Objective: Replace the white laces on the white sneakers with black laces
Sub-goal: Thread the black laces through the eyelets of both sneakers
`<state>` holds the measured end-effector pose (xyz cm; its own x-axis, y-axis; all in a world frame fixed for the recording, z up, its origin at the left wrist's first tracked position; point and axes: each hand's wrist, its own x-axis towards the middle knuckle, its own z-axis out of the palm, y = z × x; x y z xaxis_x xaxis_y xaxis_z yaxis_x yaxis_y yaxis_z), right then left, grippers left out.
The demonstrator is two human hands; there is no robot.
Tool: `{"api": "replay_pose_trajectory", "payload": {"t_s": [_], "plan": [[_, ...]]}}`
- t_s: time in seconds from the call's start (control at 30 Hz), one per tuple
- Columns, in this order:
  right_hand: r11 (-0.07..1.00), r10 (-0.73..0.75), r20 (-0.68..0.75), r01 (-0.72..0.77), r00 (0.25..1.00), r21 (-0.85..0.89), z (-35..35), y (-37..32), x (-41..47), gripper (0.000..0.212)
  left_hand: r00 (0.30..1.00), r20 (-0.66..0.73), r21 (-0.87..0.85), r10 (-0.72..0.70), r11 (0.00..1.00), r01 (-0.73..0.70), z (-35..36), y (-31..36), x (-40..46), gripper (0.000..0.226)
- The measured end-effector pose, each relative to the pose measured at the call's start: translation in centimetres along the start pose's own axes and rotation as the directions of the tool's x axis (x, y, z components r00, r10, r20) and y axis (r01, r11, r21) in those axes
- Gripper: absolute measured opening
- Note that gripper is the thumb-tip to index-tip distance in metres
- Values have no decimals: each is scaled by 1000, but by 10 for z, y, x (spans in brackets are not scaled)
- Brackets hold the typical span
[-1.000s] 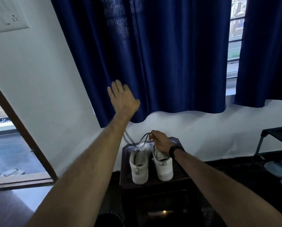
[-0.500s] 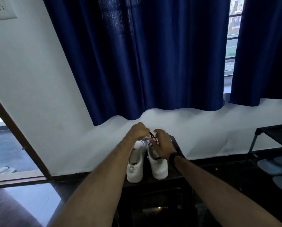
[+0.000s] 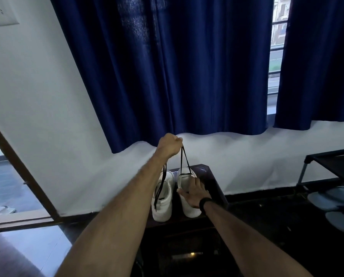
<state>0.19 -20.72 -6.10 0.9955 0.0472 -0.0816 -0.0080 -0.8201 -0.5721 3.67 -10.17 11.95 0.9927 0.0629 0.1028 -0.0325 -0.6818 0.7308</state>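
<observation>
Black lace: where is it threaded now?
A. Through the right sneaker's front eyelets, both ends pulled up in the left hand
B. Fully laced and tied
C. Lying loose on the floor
A: the left hand grips the black lace rising from the right sneaker.

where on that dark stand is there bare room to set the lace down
Bare top shows right of the right sneaker, toward the dark stand's right edge, and a strip behind both toes. It's crowded in the middle: left sneaker, right hand, black lace hanging from the left hand.
</observation>
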Motion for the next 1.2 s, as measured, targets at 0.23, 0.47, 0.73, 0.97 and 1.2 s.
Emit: {"api": "replay_pose_trajectory", "payload": {"t_s": [0.23,0.47,0.73,0.97,1.2], "plan": [[1000,18,19,-18,1000,-7,-2,-2,-1,85,1000,13,-27,8,1000,-7,-3,5,-8,29],[999,35,52,-36,998,25,-4,-5,4,91,917,355,59,-183,983,173,-12,-23,-39,8],[992,19,-231,11,973,127,-20,-1,-7,45,782,565,91,-263,962,257,23,-69,-69,32],[861,169,-19,-138,985,490,-34,-14,-6,39,722,669,-56,-178,956,287,31,-78,-79,30],[607,331,44,-249,942,755,-33,-17,-3,31,716,680,-90,-159,951,296,40,-88,-86,28]]}}
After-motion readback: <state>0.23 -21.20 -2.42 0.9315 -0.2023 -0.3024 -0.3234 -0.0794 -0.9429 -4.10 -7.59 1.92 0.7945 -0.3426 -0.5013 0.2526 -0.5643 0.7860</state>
